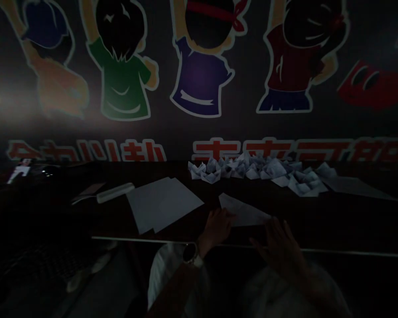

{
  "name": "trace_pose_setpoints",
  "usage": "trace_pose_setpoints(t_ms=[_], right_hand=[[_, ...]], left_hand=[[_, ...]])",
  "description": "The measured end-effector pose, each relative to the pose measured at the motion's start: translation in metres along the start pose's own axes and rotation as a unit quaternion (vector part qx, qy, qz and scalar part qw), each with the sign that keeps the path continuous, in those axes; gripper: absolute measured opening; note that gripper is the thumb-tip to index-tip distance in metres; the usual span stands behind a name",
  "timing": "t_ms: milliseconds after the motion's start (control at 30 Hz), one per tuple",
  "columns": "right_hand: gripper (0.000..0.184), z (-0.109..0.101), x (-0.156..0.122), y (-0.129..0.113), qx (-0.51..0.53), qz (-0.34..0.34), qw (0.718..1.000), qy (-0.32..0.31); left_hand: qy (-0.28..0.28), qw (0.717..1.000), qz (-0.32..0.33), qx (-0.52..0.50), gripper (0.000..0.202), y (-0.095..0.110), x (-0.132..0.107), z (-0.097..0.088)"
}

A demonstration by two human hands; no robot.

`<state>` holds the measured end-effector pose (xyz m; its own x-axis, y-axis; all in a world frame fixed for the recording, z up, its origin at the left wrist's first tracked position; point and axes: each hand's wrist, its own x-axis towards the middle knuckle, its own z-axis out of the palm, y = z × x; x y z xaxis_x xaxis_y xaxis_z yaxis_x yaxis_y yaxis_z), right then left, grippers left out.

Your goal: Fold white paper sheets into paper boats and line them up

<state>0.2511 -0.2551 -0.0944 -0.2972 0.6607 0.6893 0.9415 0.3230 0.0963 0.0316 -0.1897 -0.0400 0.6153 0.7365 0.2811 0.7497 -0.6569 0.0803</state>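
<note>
Low light, hands dim. Folded sheet of white paper (243, 210) lies on the dark table (321, 229) at lower centre, narrowing to a point at upper left; long axis runs from there down to lower right, roughly across the person's front. Left hand (216, 229) sits at the sheet's near edge, on its left half, and is the nearer hand, fingers together and resting on the paper; no clear pinch, dark hides the grip. Right hand (278, 247) lies lower right of the sheet, fingers spread wide, tips at or just beside the sheet's right end; contact cannot be told. Wristwatch (189, 253) on the left wrist. Nothing lies between hands and sheet. To the left, a small stack of flat paper sheets (162, 204), then a white cylindrical object (115, 192), kind unclear. Along the far side of the table, a heap of folded paper boats (245, 168); another flat sheet (354, 187) at right. Cartoon children mural (199, 75) fills the wall above.
</note>
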Motion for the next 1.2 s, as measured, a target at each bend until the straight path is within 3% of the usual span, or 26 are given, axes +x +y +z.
trace_pose_setpoints(t_ms=[100,200,300,467,600,767,900,1000,1133,1200], right_hand=[[0.038,0.001,0.007,-0.013,-0.021,0.013,1.000,0.006],[0.057,0.008,0.017,-0.032,-0.028,0.023,0.999,0.005],[0.063,0.015,0.024,-0.053,-0.014,0.008,1.000,-0.012],[0.066,0.013,0.025,-0.068,-0.008,0.005,1.000,-0.020],[0.071,0.011,0.023,-0.064,-0.009,-0.005,0.999,-0.041],[0.068,0.009,0.025,-0.065,0.020,-0.047,0.997,-0.053],[0.067,0.000,0.033,-0.068,0.074,-0.072,0.991,-0.086],[0.059,-0.001,0.035,-0.058,0.109,-0.073,0.986,-0.105],[0.054,0.002,0.027,-0.028,0.062,0.016,0.998,-0.029],[0.049,-0.001,0.022,-0.019,0.041,0.023,0.999,-0.011]], left_hand=[[0.003,1.000,0.005,0.002,0.035,0.000,0.000,0.001],[0.016,1.000,0.008,-0.006,0.036,0.000,0.000,0.004],[0.032,0.999,0.001,-0.018,0.038,-0.002,0.000,0.006],[-0.014,0.999,0.014,-0.039,0.033,-0.013,0.004,0.002],[-0.027,0.998,0.021,-0.053,0.031,-0.022,0.010,0.000],[-0.026,0.998,0.052,-0.019,0.038,-0.019,0.013,-0.002],[-0.035,0.998,0.049,0.031,0.027,-0.014,0.017,-0.003],[-0.032,0.997,0.056,0.038,0.024,-0.014,0.021,-0.004],[-0.033,0.995,0.088,0.039,0.031,-0.021,0.026,-0.008],[-0.023,0.992,0.110,0.061,0.033,-0.021,0.029,-0.010]])
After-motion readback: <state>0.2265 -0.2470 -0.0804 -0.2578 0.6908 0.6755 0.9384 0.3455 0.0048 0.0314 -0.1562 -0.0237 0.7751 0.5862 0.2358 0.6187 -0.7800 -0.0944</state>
